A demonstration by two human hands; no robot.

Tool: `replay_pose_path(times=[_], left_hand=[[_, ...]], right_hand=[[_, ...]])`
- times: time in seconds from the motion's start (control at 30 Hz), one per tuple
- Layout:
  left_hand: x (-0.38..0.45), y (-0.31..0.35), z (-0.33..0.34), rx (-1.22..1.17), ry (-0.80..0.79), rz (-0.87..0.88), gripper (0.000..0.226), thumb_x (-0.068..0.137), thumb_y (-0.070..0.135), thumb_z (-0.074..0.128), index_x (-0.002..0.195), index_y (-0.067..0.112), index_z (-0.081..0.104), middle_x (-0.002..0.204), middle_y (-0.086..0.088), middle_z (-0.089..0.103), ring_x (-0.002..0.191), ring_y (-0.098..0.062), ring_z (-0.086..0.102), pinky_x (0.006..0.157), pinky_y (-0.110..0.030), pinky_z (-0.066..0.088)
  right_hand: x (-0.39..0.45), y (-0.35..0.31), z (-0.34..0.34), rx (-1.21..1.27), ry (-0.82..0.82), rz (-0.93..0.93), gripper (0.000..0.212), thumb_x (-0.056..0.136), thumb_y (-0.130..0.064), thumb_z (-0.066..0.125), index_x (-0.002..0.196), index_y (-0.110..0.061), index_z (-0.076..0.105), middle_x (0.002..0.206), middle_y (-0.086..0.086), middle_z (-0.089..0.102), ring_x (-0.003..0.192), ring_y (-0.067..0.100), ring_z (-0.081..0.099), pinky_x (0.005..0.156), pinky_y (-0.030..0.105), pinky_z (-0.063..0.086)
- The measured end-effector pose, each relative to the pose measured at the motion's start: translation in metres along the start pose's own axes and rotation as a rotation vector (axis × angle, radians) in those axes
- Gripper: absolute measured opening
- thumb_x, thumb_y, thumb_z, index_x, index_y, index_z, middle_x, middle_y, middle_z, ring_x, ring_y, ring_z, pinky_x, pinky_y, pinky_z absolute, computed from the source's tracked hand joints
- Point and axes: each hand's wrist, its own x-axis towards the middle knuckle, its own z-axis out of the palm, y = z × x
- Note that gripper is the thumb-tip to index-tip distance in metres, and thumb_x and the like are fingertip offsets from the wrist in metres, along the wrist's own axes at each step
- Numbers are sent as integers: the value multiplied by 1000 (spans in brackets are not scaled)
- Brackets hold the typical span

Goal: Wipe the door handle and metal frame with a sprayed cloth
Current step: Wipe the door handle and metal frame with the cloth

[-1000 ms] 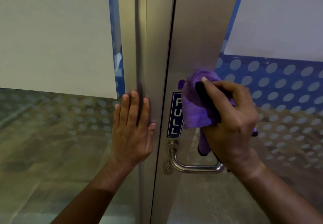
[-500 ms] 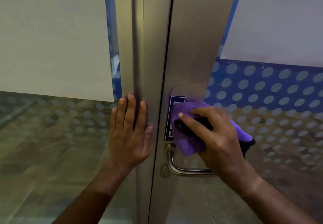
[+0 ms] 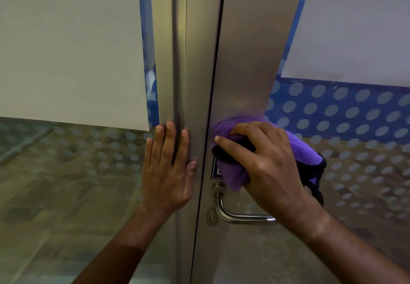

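Observation:
My right hand (image 3: 269,166) presses a purple cloth with black trim (image 3: 231,174) flat against the brushed metal frame (image 3: 248,61) of the door, just above the steel lever handle (image 3: 241,217). The cloth covers most of the blue PULL sign (image 3: 214,171). Below the handle's base sits a keyhole (image 3: 212,218). My left hand (image 3: 167,170) lies flat with fingers together on the neighbouring metal post (image 3: 177,61), left of the door gap, holding nothing.
Glass panels with a blue dotted film (image 3: 346,115) flank the metal frame on both sides. White paper sheets (image 3: 71,46) cover the upper glass left and right. A dark gap (image 3: 208,150) runs vertically between post and door.
My right hand has slid the cloth down the frame from above the sign onto it, then shifted slightly. The left hand has stayed flat on the post.

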Motion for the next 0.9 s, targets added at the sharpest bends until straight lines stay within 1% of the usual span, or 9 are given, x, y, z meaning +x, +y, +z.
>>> replay_pose_path(times=[0.13,0.2,0.27,0.37,0.47,0.57,0.67,0.77,0.9], left_hand=[[1,1,-1,-11,-2,-8,64,102,33,32,158,14,6,167,-4,-11,155,-24,-7,126,-42,-2],[0,1,-2,-16,-7,-7,67,101,31,34,158,14,5,167,-4,-12,155,-24,-7,126,-42,-2],[1,1,-3,-26,-16,-8,67,101,31,34,158,15,5,167,-3,-13,155,-24,-8,126,-42,-2],[1,1,-2,-21,-7,-12,67,101,32,34,158,15,4,167,-2,-13,155,-23,-8,126,-41,-3],[1,1,-2,-15,0,-10,69,100,33,36,158,16,3,167,-2,-12,155,-22,-8,126,-40,-3],[2,1,-2,-17,0,-4,66,102,34,34,158,16,3,167,-3,-12,155,-22,-8,126,-40,-3],[1,2,-2,-17,-1,-11,67,101,33,34,158,15,4,167,-3,-11,155,-23,-7,126,-41,-2],[1,2,-2,-22,-1,-8,68,100,31,36,158,15,6,167,-3,-11,155,-24,-7,126,-41,-2],[1,1,-2,-26,2,-11,68,101,31,36,158,15,5,167,-3,-12,155,-23,-7,126,-41,-2]], right_hand=[[7,-8,9,66,168,189,38,83,-7,77,120,-6,69,107,20,65,99,29,53,73,48,47],[15,-13,15,76,216,204,36,87,-7,74,122,-6,68,109,20,65,100,31,55,77,47,47],[15,-13,16,63,151,102,30,91,-13,69,121,-9,69,110,18,66,101,31,57,80,46,46],[-2,-2,11,46,-24,-73,24,95,-19,61,114,-12,74,109,14,68,101,30,58,82,43,42],[-25,9,6,28,-105,-82,24,95,-20,57,107,-13,76,106,13,69,98,32,62,81,42,44],[-26,9,6,71,59,113,21,93,-14,63,110,-8,75,104,18,67,98,30,58,79,45,47],[-5,-3,14,91,233,257,30,86,-6,73,116,-3,70,107,21,64,102,28,53,82,45,48],[10,-11,19,83,253,190,25,91,-9,69,116,-6,71,108,19,66,102,30,56,84,45,47],[-6,-4,17,57,49,-36,21,95,-17,61,109,-10,75,108,15,69,101,30,58,83,42,43]])
